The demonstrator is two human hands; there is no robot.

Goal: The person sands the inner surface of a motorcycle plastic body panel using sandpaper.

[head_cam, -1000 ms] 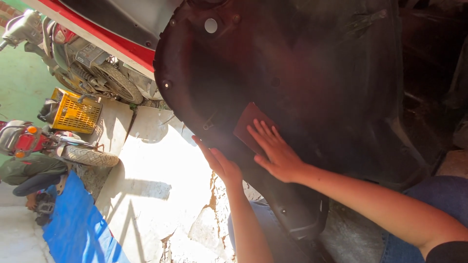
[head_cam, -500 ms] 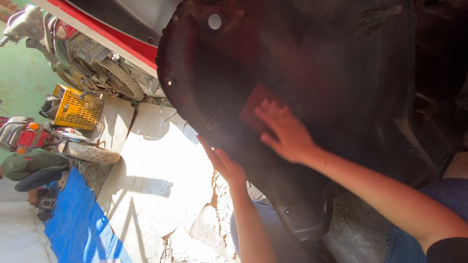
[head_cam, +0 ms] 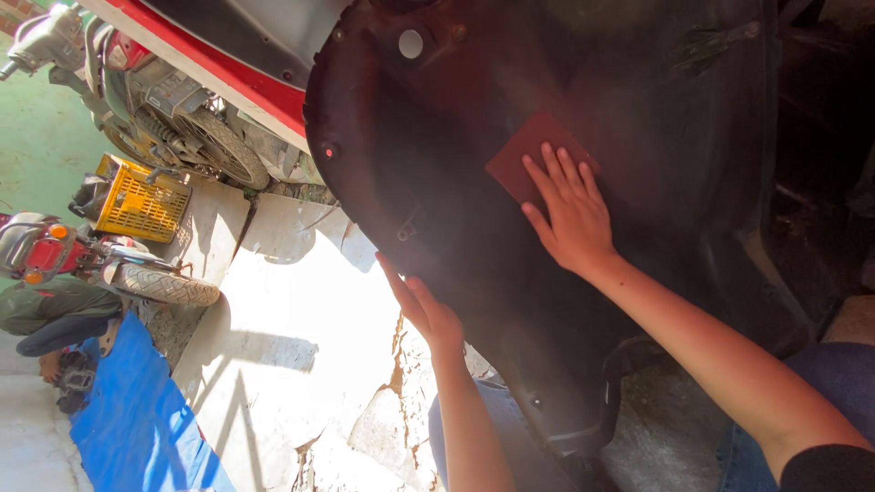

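A large dark plastic vehicle panel [head_cam: 674, 100] with a curved rim fills the upper right. My right hand [head_cam: 567, 211] lies flat on its inner face, fingers spread, pressing a small reddish-brown abrasive pad [head_cam: 530, 157] against it. My left hand [head_cam: 421, 305] grips the panel's lower left edge from underneath, its fingers partly hidden behind the rim. Both forearms reach up from the bottom of the view.
A red-trimmed vehicle body [head_cam: 228, 77] and a motorbike engine [head_cam: 173, 100] stand at the upper left. A yellow crate [head_cam: 137, 200], a tyre [head_cam: 164, 284], a small red motorbike [head_cam: 36, 251] and a blue tarp [head_cam: 137, 419] lie on the cracked concrete floor [head_cam: 292, 364].
My right hand has slid the pad up and to the right across the panel. My left hand keeps its hold on the edge. The view has shifted slightly.
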